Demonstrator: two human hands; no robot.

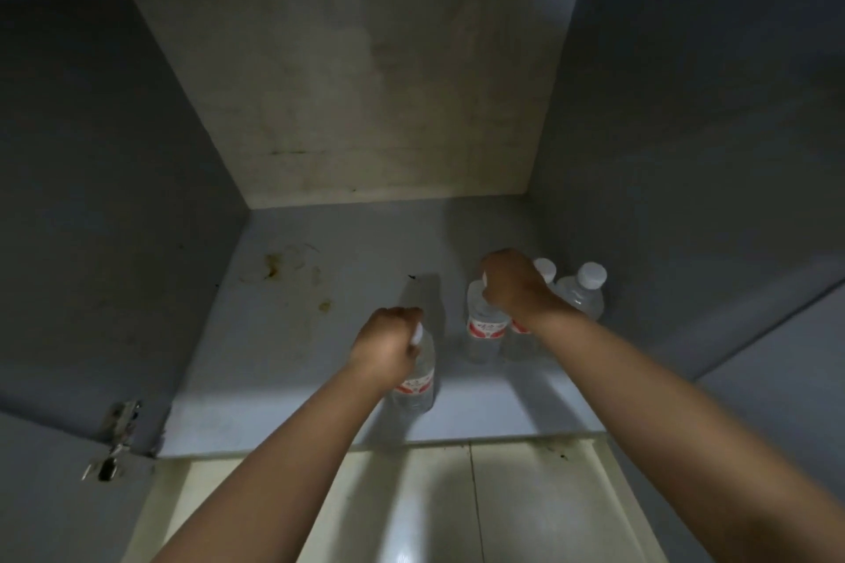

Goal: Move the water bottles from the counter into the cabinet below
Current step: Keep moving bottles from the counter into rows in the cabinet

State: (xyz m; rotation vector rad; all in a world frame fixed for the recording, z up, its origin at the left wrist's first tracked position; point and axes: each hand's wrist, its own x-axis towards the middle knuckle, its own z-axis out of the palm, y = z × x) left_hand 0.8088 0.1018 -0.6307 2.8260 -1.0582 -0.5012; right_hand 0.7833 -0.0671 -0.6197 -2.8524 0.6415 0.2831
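Left hand (384,345) gripped a bottle (414,384) by its cap, lower centre; right hand (512,283) gripped another bottle (484,325) likewise. Full bottles looked heavy and slick; the neck seemed the safest hold.

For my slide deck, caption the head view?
Both hands, left hand and right hand, set water bottles upright on the cabinet floor.

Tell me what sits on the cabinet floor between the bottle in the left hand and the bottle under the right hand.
Nothing: in the head view, only bare cabinet floor separates the left hand's bottle from the right hand's bottle.
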